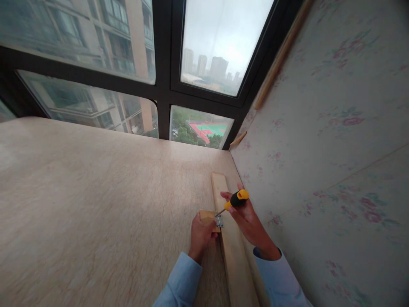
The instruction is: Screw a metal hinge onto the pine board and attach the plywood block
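Observation:
My left hand (pixel 200 235) grips a small wooden block (pixel 207 215), thumb on top, pressed up against a long wooden board (pixel 235 255). A small metal hinge (pixel 220 221) spans the joint between block and board. In my right hand (pixel 249 222) is a screwdriver (pixel 239 198) with a yellow and black handle, held at a slant. Its shaft points down and left, and the tip meets the hinge on the block side. Whether a screw sits under the tip is too small to make out. Some of my right fingers are stretched out beside the handle.
The board lies on a wide marbled ledge (pixel 105 204), close along a flower-papered wall (pixel 319 170) on the right. Dark-framed windows (pixel 164 89) stand at the ledge's far edge. A strip of wallpaper (pixel 239 139) peels at the corner.

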Demonstrator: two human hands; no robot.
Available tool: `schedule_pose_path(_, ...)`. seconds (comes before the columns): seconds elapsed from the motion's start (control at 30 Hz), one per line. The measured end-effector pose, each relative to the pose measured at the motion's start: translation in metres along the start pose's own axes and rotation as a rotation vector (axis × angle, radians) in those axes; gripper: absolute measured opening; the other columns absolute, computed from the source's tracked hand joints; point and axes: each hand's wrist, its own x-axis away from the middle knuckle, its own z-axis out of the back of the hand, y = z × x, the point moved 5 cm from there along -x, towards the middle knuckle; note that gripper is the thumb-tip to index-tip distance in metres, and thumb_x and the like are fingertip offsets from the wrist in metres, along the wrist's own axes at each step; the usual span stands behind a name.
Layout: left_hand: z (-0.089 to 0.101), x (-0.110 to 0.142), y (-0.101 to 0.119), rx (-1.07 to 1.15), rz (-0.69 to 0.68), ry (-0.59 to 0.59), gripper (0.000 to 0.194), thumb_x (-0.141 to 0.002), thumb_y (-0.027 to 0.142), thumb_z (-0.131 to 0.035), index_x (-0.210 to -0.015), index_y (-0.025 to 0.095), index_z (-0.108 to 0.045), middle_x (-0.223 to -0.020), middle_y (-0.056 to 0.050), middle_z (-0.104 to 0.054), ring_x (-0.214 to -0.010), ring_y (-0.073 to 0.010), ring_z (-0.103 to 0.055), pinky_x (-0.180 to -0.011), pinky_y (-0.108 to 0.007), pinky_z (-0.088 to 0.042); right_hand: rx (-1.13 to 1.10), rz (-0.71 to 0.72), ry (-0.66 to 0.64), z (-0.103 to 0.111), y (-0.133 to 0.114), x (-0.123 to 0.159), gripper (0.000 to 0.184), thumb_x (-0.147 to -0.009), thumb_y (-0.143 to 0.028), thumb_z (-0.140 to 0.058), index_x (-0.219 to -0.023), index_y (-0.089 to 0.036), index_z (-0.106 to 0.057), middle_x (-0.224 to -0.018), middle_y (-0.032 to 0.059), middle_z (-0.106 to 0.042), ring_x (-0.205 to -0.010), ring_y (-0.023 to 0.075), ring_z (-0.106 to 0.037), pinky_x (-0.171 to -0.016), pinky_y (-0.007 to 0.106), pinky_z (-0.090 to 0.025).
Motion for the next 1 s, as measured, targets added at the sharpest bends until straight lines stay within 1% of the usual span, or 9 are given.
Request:
schedule_pose_path(0.13, 0.000, 0.000, 0.001, -0.009, 0.002, -0.002, 0.031, -0.063, 0.019, -0.070, -0.091, 0.011, -0.060, -0.076, -0.006, -0.072, -0.058, -0.0205, -0.068, -0.043, -0.026, -0.053, 0.210, -0.067, 0.199, 0.010, 0.001, -0.007, 0.082, -0.080, -0.052, -0.073, -0.147, -0.024, -0.034, -0.113, 0.0106, -0.071, -0.109, 0.0287, -0.066, -0.104, 0.052, -0.045)
schedule_pose_path(0.23, 0.000, 0.000, 0.000, -0.029, 0.001, 0.014, 0.030, -0.063, 0.018, -0.069, -0.091, 0.011, -0.060, -0.076, -0.006, -0.072, -0.059, -0.0209, -0.069, -0.043, -0.026, -0.053, 0.293, -0.068, 0.292, 0.015, 0.001, -0.011, 0.095, -0.066, -0.056, -0.083, -0.143, -0.021, -0.039, -0.110, 0.0123, -0.071, -0.109, 0.0328, -0.066, -0.104, 0.055, -0.044)
schedule_pose_path(0.3, 0.000, 0.000, 0.000, -0.028, -0.007, 0.017, 0.031, -0.063, 0.019, -0.070, -0.091, 0.011, -0.060, -0.076, -0.006, -0.072, -0.059, -0.0212, -0.069, -0.043, -0.026, -0.054, 0.186, -0.018, 0.225, 0.010, 0.001, -0.013, 0.089, -0.073, -0.059, -0.076, -0.143, -0.022, -0.036, -0.120, 0.0142, -0.067, -0.114, 0.0308, -0.063, -0.104, 0.052, -0.045)
schedule_pose_path(0.4, 0.001, 0.001, -0.001, -0.013, -0.009, 0.017, 0.034, -0.063, 0.021, -0.072, -0.093, 0.012, -0.060, -0.079, -0.007, -0.072, -0.060, -0.0216, -0.069, -0.043, -0.026, -0.054, -0.011, 0.049, 0.123, 0.002, -0.002, -0.013, 0.067, -0.088, -0.050, -0.064, -0.143, -0.028, -0.033, -0.138, 0.0137, -0.056, -0.124, 0.0246, -0.057, -0.107, 0.046, -0.044)
schedule_pose_path(0.47, 0.001, 0.002, -0.001, -0.013, -0.006, 0.022, 0.034, -0.063, 0.021, -0.072, -0.094, 0.012, -0.059, -0.079, -0.008, -0.072, -0.061, -0.0215, -0.070, -0.043, -0.026, -0.054, -0.077, 0.051, 0.101, 0.001, -0.003, -0.012, 0.060, -0.091, -0.045, -0.062, -0.142, -0.031, -0.035, -0.143, 0.0116, -0.054, -0.128, 0.0233, -0.055, -0.109, 0.046, -0.043)
schedule_pose_path(0.67, 0.001, 0.003, 0.000, -0.027, 0.006, 0.037, 0.030, -0.064, 0.017, -0.072, -0.091, 0.012, -0.059, -0.078, -0.007, -0.072, -0.060, -0.0205, -0.070, -0.042, -0.023, -0.053, -0.008, -0.008, 0.115, 0.005, 0.000, -0.011, 0.065, -0.090, -0.049, -0.061, -0.146, -0.030, -0.033, -0.129, 0.0107, -0.064, -0.119, 0.0261, -0.062, -0.101, 0.049, -0.051)
schedule_pose_path(0.77, 0.000, 0.003, 0.002, -0.030, 0.002, 0.034, 0.027, -0.066, 0.017, -0.070, -0.090, 0.012, -0.059, -0.077, -0.007, -0.072, -0.058, -0.0198, -0.069, -0.041, -0.023, -0.053, 0.248, -0.027, 0.298, 0.015, 0.001, -0.010, 0.075, -0.079, -0.051, -0.074, -0.142, -0.024, -0.042, -0.123, 0.0128, -0.066, -0.119, 0.0308, -0.061, -0.106, 0.054, -0.045)
schedule_pose_path(0.87, 0.000, 0.004, 0.003, -0.032, 0.010, 0.036, 0.028, -0.066, 0.016, -0.071, -0.090, 0.012, -0.058, -0.078, -0.007, -0.072, -0.058, -0.0194, -0.069, -0.041, -0.024, -0.053, 0.373, 0.011, 0.457, 0.022, -0.002, -0.007, 0.086, -0.070, -0.052, -0.081, -0.141, -0.022, -0.044, -0.132, 0.0147, -0.059, -0.131, 0.0333, -0.050, -0.114, 0.056, -0.033)
schedule_pose_path(1.0, 0.000, 0.004, 0.002, -0.032, 0.019, 0.028, 0.029, -0.066, 0.017, -0.071, -0.092, 0.012, -0.058, -0.079, -0.008, -0.072, -0.059, -0.0196, -0.069, -0.042, -0.024, -0.054, 0.096, 0.028, 0.282, 0.016, 0.000, -0.005, 0.079, -0.086, -0.050, -0.066, -0.150, -0.030, -0.024, -0.141, 0.0118, -0.054, -0.132, 0.0243, -0.051, -0.113, 0.050, -0.037)
